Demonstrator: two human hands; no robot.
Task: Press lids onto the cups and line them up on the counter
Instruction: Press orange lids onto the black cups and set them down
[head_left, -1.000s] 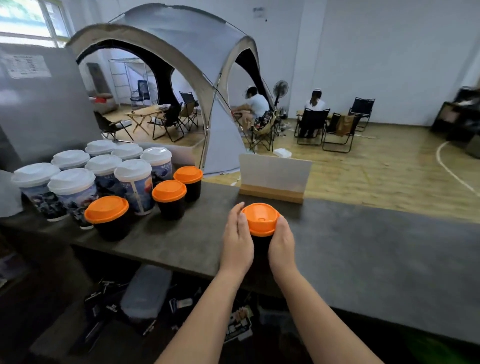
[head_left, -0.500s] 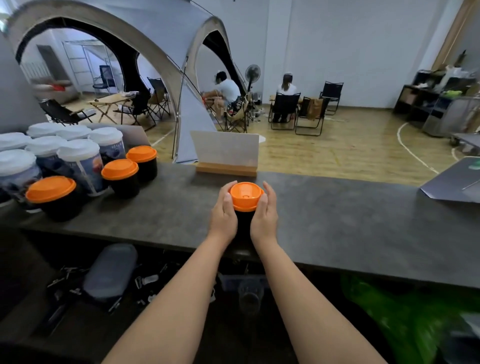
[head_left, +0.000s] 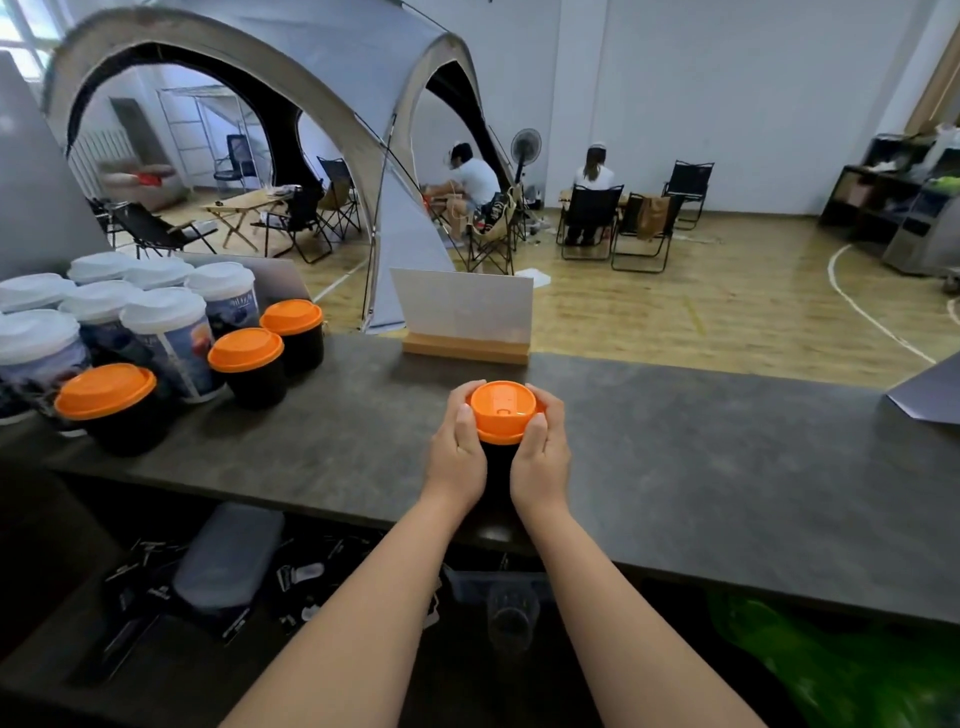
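Left hand: the left hand (head_left: 457, 447) grasps the black cup (head_left: 497, 467) from 9 o'clock, fingers curled up onto the rim of the orange lid (head_left: 502, 411).
Right hand: the right hand (head_left: 541, 447) grips the same cup from 3 o'clock, fingertips wrapped over the lid's far edge.
Change: a second ago the palms lay flatter along the cup's sides; now the fingers of both hands have closed over the lid's edge.
Meaning: I judge this to be the pressing step, with the lid sitting level and probably nearly seated.
Cup location: on the dark counter (head_left: 701, 467), mid-surface, at 6 o'clock from the white card stand (head_left: 465, 317).
Line-up: three lidded black cups (head_left: 249, 369) stand in a row at 9 o'clock, beside the white-lidded cups (head_left: 171, 338), well apart from this one.
Next: it likely joins that row.
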